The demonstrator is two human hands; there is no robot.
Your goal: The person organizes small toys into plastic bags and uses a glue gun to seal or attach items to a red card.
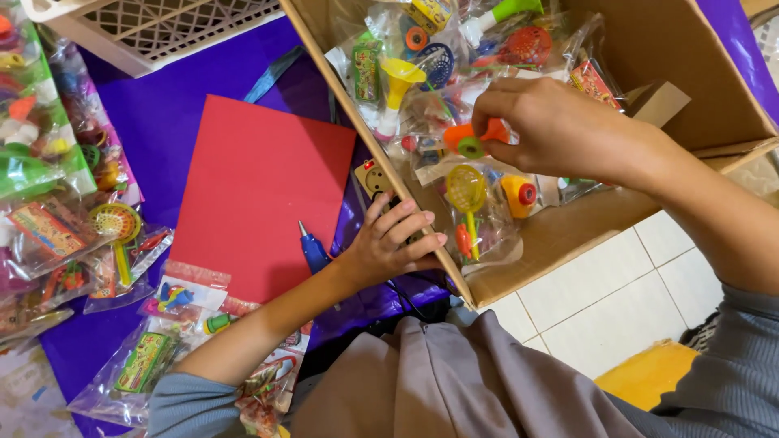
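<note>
My right hand reaches into a cardboard box and pinches a clear bag holding an orange and green toy. The box is full of clear plastic bags of small colourful toys, such as a yellow funnel-shaped one and a yellow sieve-shaped one. My left hand rests with fingers spread on the box's near wall, over a power strip. A red sheet of paper lies on purple cloth left of the box. A blue glue gun lies beside my left wrist.
More toy bags lie at the left and near my left elbow. A white plastic basket stands at the top left. White floor tiles and a yellow object show at the lower right.
</note>
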